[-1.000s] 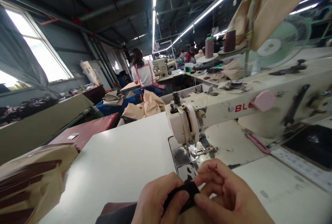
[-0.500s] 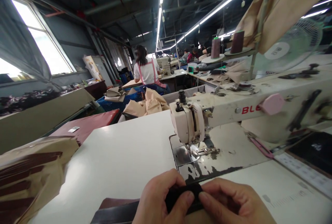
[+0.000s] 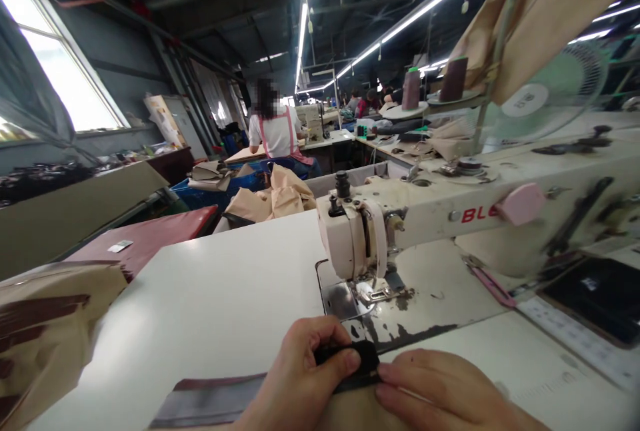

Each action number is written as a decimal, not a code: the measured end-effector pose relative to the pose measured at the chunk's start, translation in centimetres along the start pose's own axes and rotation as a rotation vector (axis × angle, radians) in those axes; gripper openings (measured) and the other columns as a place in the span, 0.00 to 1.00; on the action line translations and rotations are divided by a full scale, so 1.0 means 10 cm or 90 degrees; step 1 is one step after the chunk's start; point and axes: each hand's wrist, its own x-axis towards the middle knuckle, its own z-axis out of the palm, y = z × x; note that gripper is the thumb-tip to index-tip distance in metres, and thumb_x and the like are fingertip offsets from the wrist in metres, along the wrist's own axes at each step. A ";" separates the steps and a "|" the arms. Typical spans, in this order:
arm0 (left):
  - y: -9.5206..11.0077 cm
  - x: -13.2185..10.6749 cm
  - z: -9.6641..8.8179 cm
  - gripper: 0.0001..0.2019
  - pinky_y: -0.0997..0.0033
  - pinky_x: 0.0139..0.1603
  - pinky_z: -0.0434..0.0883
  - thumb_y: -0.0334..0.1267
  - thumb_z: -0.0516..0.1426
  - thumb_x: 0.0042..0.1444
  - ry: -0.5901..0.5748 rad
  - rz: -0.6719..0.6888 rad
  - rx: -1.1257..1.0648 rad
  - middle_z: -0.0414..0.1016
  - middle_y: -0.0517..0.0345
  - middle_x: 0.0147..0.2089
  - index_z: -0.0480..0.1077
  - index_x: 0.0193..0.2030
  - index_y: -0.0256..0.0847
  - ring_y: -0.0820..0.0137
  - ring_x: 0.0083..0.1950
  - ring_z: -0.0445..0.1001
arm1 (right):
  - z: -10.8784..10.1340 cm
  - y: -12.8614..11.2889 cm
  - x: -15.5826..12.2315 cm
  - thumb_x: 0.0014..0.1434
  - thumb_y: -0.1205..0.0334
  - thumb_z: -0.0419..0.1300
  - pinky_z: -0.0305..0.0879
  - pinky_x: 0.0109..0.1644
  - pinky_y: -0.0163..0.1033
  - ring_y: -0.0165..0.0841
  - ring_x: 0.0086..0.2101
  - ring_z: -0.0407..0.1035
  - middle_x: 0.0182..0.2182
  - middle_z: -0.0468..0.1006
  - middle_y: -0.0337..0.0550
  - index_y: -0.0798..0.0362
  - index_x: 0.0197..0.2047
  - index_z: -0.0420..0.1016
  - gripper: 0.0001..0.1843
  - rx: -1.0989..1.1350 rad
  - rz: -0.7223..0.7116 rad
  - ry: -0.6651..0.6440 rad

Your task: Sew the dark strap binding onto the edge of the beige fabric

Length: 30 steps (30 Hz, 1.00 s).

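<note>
At the bottom edge my left hand (image 3: pixel 295 378) and my right hand (image 3: pixel 440 394) meet on a small black strap piece (image 3: pixel 357 359). Left thumb and fingers pinch its left end; my right fingers are pressed against its right end. The strap lies on a maroon and grey strip of material (image 3: pixel 210 401) that runs off to the left on the white table (image 3: pixel 225 298). Just beyond my hands stands the cream sewing machine (image 3: pixel 425 218), its presser foot (image 3: pixel 373 294) down on the worn metal plate.
A stack of tan pieces with dark strips (image 3: pixel 45 331) sits at the left edge. A dark red panel (image 3: pixel 145 241) and tan fabric (image 3: pixel 273 201) lie behind the table. A person in white (image 3: pixel 275 131) works farther back. A fan (image 3: pixel 545 94) and thread cones (image 3: pixel 453 78) rise at right.
My hands have sunk lower and flattened onto the table with the black strap. More of the maroon strip shows at left. The view has shifted slightly.
</note>
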 end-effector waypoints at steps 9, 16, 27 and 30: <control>-0.34 0.71 0.23 0.02 0.72 0.33 0.57 0.32 0.57 0.45 0.052 -0.041 0.291 0.71 0.62 0.26 0.70 0.25 0.41 0.70 0.31 0.67 | 0.32 0.66 0.17 0.69 0.69 0.41 0.71 0.40 0.44 0.39 0.36 0.70 0.34 0.76 0.50 0.60 0.39 0.74 0.20 -0.017 0.005 -0.198; -0.31 0.87 0.20 0.05 0.72 0.30 0.58 0.36 0.57 0.47 0.047 -0.082 0.350 0.72 0.60 0.24 0.75 0.26 0.41 0.69 0.28 0.69 | 0.31 0.77 0.21 0.68 0.71 0.43 0.71 0.40 0.43 0.40 0.38 0.70 0.34 0.76 0.50 0.62 0.40 0.74 0.18 0.002 0.013 -0.176; -0.40 0.97 0.15 0.05 0.72 0.34 0.64 0.35 0.57 0.47 0.041 -0.066 0.359 0.78 0.58 0.33 0.75 0.31 0.42 0.65 0.38 0.75 | 0.33 0.75 0.23 0.68 0.71 0.38 0.74 0.44 0.48 0.43 0.39 0.73 0.36 0.78 0.53 0.61 0.37 0.74 0.23 0.004 0.037 -0.127; -0.43 1.01 0.15 0.05 0.73 0.33 0.64 0.33 0.57 0.46 0.046 -0.055 0.360 0.78 0.58 0.33 0.74 0.30 0.41 0.65 0.37 0.75 | 0.33 0.75 0.24 0.68 0.71 0.38 0.74 0.44 0.49 0.44 0.40 0.73 0.34 0.78 0.52 0.60 0.35 0.74 0.23 -0.005 0.046 -0.113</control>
